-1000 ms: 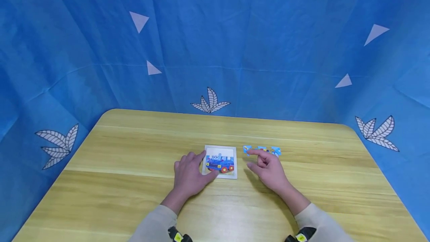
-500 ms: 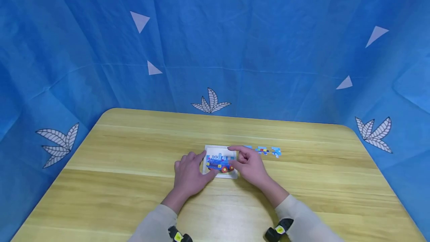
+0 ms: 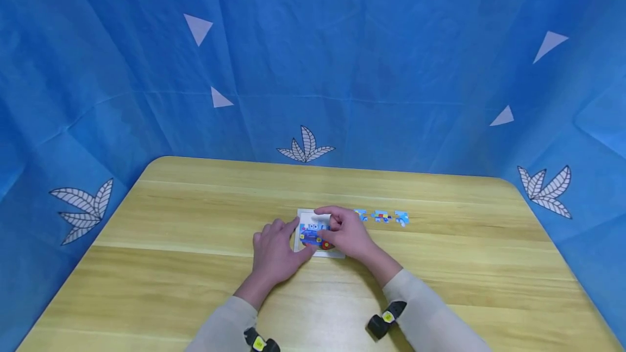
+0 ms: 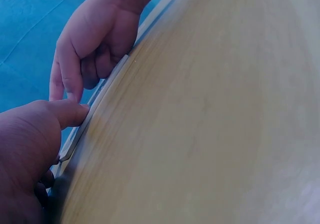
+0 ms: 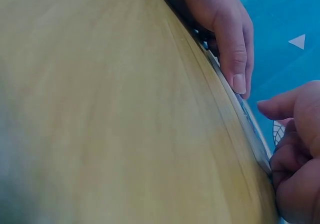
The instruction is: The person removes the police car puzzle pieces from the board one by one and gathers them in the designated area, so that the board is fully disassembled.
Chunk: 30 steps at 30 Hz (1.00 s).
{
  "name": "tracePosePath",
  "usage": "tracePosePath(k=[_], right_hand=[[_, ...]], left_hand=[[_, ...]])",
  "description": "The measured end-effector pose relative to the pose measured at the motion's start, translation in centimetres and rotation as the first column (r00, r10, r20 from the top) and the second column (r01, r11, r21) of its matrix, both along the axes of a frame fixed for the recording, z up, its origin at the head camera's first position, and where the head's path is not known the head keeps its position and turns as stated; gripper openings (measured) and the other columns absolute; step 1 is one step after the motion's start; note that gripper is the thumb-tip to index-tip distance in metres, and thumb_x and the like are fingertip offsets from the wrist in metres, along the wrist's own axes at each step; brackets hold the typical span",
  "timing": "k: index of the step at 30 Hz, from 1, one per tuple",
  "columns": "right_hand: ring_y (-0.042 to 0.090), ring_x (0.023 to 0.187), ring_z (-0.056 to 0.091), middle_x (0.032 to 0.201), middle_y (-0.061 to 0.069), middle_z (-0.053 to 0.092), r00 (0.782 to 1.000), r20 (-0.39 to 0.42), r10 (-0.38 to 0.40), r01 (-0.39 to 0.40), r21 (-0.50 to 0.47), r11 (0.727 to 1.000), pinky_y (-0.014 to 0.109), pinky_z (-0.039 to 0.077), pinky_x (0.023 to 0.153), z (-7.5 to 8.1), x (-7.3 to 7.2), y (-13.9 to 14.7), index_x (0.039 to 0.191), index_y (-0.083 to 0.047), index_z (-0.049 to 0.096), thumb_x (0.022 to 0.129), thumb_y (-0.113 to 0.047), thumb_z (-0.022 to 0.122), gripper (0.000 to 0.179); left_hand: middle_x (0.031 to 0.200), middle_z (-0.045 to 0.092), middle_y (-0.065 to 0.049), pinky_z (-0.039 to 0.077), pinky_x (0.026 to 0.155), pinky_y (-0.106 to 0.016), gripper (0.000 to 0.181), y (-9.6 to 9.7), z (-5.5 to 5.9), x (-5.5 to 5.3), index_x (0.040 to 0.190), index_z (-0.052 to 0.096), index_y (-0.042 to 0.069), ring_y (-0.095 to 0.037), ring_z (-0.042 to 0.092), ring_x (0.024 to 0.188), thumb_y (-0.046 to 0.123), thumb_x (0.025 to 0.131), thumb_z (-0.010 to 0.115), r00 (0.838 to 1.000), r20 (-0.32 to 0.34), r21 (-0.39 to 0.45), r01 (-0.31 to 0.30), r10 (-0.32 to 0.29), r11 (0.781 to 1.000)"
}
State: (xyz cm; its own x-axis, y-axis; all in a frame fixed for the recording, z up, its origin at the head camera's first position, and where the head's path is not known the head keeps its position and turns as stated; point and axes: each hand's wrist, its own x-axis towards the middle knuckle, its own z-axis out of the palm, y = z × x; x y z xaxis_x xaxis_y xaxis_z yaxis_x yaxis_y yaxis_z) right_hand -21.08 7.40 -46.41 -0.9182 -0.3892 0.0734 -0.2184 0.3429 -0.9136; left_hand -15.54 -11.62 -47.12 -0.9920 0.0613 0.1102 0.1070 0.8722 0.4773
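A small jigsaw puzzle tray (image 3: pixel 305 211) with a pale frame lies flat on the table; its lower part shows a blue truck picture (image 3: pixel 309 235). My left hand (image 3: pixel 275 249) holds the tray at its left side, index finger at the upper left edge and thumb over the lower edge. Over the tray's right half is my right hand (image 3: pixel 349 232), index finger and thumb spread apart, the other fingers curled in. No piece shows between them. In the left wrist view the tray (image 4: pixel 107 83) appears edge-on, with the right hand (image 4: pixel 97 33) reaching down to it.
To the right of the tray lie three loose puzzle pieces: one partly behind the right hand (image 3: pixel 362 214), a middle one with red and yellow (image 3: pixel 382 215), and a blue one (image 3: pixel 402 218). A blue curtain (image 3: pixel 415 69) hangs behind the wooden table (image 3: pixel 195 205).
My right hand has moved left from above the loose pieces to over the tray. My left hand and the tray have stayed in place, and the three loose pieces still lie on the right.
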Motion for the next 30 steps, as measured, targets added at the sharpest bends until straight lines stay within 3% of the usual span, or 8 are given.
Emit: tracePosePath(k=[8,13,30], right_hand=[[0.014,0.054,0.029,0.058,-0.003,0.030,0.998,0.050,0.030,-0.035,0.097,0.995,0.028,0.035,0.059,-0.11,-0.51,-0.28,0.122,-0.008,0.070,0.085,-0.001,0.077,0.038],[0.013,0.052,0.029,0.057,-0.004,0.031,0.996,0.051,0.069,-0.075,0.130,0.989,0.031,0.040,0.066,-0.17,-0.65,-0.31,0.118,-0.006,0.071,0.085,0.000,0.076,0.034],[0.014,0.051,0.032,0.057,-0.003,0.035,0.988,0.136,0.070,-0.094,0.174,0.980,0.030,0.034,0.056,0.20,-0.91,-0.69,0.105,-0.011,0.071,0.084,0.003,0.073,0.025]], left_hand=[[0.093,0.049,0.001,0.028,0.074,-0.039,0.079,0.16,-0.02,-0.10,0.142,0.058,0.010,-0.019,0.042,0.082,0.058,0.081,0.073,1.000,0.009,-0.014,-0.005,0.005,1.000],[0.094,0.050,0.001,0.028,0.074,-0.040,0.078,0.18,-0.26,-0.11,0.141,0.058,0.010,-0.019,0.043,0.082,0.059,0.081,0.072,1.000,-0.004,-0.024,-0.003,0.003,1.000],[0.097,0.052,0.001,0.027,0.074,-0.039,0.078,0.21,-0.50,-0.13,0.142,0.058,0.010,-0.019,0.043,0.083,0.057,0.082,0.073,1.000,-0.003,-0.012,-0.008,0.008,1.000]])
